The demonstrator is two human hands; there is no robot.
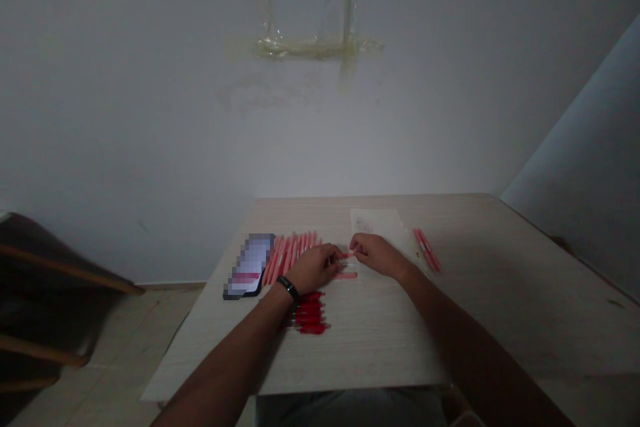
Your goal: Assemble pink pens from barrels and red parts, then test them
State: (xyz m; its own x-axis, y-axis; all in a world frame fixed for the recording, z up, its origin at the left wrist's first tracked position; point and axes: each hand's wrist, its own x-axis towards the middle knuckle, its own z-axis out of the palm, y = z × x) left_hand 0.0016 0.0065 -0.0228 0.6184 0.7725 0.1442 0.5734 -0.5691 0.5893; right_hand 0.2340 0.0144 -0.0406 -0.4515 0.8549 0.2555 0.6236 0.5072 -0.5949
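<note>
My left hand [315, 268] and my right hand [376, 253] meet over the middle of the table, fingers pinched. Between their fingertips is a slim pink-and-red pen [347, 255], partly covered by the fingers. Just below it a short pink pen piece [346, 275] lies on the table beside my left fingers. A row of pink pens [281, 260] lies to the left, partly behind my left hand. Nearer to me, several bright red pen pieces [311, 315] are lined up by my left wrist, which wears a dark band and hides their left ends.
A phone [250, 267] lies left of the pink pens on the light wooden table [380, 340]. Beyond my right hand is a sheet of paper [387, 220]. Pink pens [427, 250] lie together to the right. A wall [320, 147] stands behind the table.
</note>
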